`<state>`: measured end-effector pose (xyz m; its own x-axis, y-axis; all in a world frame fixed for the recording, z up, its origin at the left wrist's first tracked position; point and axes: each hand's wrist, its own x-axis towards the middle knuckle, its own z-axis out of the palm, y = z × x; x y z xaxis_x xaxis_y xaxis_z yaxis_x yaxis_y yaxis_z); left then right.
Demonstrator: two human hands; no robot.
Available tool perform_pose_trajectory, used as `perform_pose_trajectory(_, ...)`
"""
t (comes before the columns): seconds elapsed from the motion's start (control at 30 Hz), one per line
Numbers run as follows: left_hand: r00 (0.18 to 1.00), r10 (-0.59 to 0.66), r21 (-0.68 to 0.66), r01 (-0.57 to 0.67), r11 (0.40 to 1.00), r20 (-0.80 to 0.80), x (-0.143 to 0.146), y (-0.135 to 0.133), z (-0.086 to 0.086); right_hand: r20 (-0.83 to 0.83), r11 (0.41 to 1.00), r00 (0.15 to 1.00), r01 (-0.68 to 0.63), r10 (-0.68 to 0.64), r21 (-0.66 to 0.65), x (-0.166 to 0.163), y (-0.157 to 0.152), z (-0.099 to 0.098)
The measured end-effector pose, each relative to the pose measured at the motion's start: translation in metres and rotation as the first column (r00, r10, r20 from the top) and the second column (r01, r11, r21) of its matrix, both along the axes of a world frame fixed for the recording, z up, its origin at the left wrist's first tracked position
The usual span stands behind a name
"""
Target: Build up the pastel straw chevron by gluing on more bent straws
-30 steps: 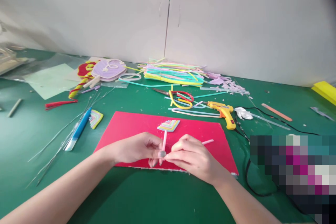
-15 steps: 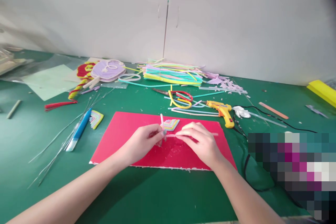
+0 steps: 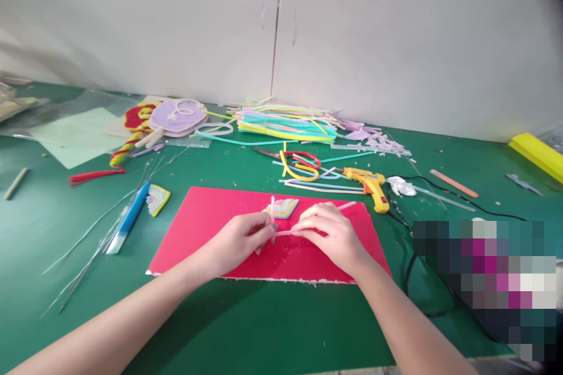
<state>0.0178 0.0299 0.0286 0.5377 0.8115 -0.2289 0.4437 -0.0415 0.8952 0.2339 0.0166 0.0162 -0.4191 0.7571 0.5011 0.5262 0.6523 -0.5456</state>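
Note:
Both my hands rest over a red mat [image 3: 206,217] on the green table. My left hand [image 3: 240,240] pinches a thin pink strip [image 3: 273,214] at its bend, with one arm of the strip sticking up. My right hand [image 3: 328,234] is closed on the same strip's other arm, whose far end [image 3: 347,205] pokes out to the right. Just beyond my fingers lies a small pastel layered fan piece [image 3: 284,207] on the mat.
A yellow glue gun [image 3: 372,184] with a black cord lies right of the mat. Behind are a pile of coloured strips [image 3: 285,123], curled strips and scissors [image 3: 299,164], and a purple and red craft piece [image 3: 173,118]. A blue pen [image 3: 129,217], wires and another fan piece [image 3: 157,199] lie left.
My hands moved away from me up the mat toward the fan piece. The pink strip, first held upright, is now bent with one arm lying sideways under my right hand.

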Motion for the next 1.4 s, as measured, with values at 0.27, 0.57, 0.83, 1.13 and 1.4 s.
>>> perform_pose_trajectory(0.27, 0.994, 0.004, -0.145, 0.012, 0.989, 0.108, 0.006, -0.004, 0.001, 0.011, 1.000, 1.000, 0.024, -0.024, -0.019, -0.001, -0.001, 0.002)
perform_pose_trajectory(0.57, 0.999, 0.002, -0.183, 0.006, 0.983, 0.044, 0.008, -0.010, 0.003, 0.128, 0.998, 0.990, 0.054, -0.055, 0.018, -0.004, 0.000, -0.001)
perform_pose_trajectory(0.83, 0.998, 0.003, -0.249, 0.012, 0.968, 0.058, 0.007, -0.011, 0.004, 0.138, 0.998, 0.989, 0.047, -0.053, 0.043, -0.003, 0.000, 0.000)
perform_pose_trajectory(1.13, 0.964, 0.132, -0.143, -0.100, 0.985, 0.232, 0.006, -0.006, -0.001, -0.241, 0.938, 0.911, 0.347, -0.335, 0.009, 0.003, -0.001, 0.001)
perform_pose_trajectory(1.4, 0.945, 0.119, -0.102, -0.092, 0.990, 0.303, 0.011, -0.009, -0.016, -0.405, 0.749, 0.777, 0.125, -0.482, -0.651, -0.013, -0.001, 0.000)
